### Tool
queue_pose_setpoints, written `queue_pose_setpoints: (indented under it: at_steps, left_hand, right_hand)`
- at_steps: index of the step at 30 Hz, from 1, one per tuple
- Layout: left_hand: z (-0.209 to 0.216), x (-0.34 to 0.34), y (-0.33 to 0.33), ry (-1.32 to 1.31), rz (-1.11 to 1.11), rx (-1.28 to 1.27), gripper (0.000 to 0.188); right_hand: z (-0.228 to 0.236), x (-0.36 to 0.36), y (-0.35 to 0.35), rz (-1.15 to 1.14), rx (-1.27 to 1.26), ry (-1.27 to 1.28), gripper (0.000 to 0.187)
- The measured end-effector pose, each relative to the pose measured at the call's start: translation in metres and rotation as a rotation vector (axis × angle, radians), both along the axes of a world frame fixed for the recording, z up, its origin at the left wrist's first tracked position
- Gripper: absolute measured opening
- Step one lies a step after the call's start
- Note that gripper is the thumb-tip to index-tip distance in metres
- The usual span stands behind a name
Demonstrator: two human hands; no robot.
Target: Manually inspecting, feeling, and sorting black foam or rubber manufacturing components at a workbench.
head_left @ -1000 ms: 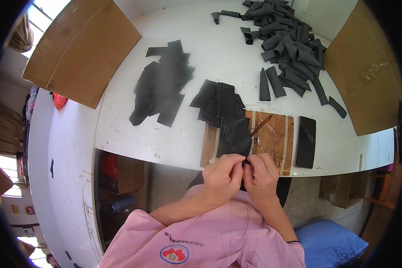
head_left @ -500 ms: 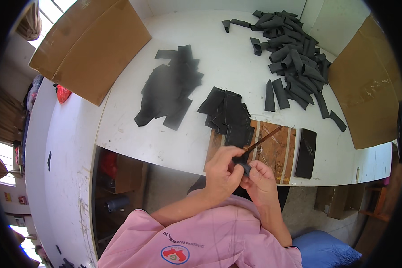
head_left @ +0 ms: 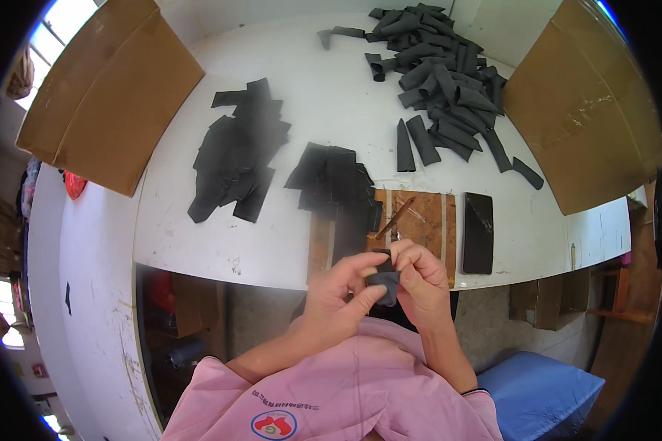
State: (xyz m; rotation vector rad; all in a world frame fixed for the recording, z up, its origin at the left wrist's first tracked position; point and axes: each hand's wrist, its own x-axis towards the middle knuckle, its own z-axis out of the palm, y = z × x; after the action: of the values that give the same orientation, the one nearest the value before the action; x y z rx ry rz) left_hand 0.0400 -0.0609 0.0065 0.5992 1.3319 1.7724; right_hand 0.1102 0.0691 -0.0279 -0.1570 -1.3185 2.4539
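Above my lap, by the table's front edge, both hands pinch one small dark grey fabric piece [head_left: 385,285], which is folded over. My left hand [head_left: 335,294] has its thumb on the lower part and its fingers at the upper edge. My right hand [head_left: 424,288] grips the right side between thumb and bent fingers. Just beyond my fingers, a thin brown stick [head_left: 397,217] slants over a worn wooden board [head_left: 430,220]. Overlapping flat black pieces [head_left: 335,176] cover the board's left part and spread past its far edge.
A larger pile of flat black pieces [head_left: 239,147] lies left on the white table [head_left: 176,235]. Many rolled dark tubes [head_left: 449,81] are heaped far right. A black phone [head_left: 478,234] sits beside the board. Cardboard boxes stand left [head_left: 110,95] and right [head_left: 588,110].
My view has shifted, so the table's things appear further left. My right hand's fingers have come up to the top of the fabric piece, and more of its folded face shows between my hands.
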Motion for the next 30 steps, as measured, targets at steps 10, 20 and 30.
queue_pose_setpoints:
  at_steps: [10, 20, 30]
  left_hand:
    - [0.028, -0.021, 0.030, -0.125, 0.096, 0.462, 0.021]
    - [-0.002, -0.065, 0.046, -0.882, -0.085, 0.438, 0.045]
    - [0.031, -0.058, 0.045, -0.315, -0.091, 0.420, 0.057]
  right_hand:
    - [0.081, -0.023, 0.024, -0.118, 0.608, -0.128, 0.011]
    - [0.037, -0.043, 0.049, 0.143, 0.115, -0.336, 0.020]
    - [0.064, -0.051, 0.054, 0.168, 0.306, -0.191, 0.019]
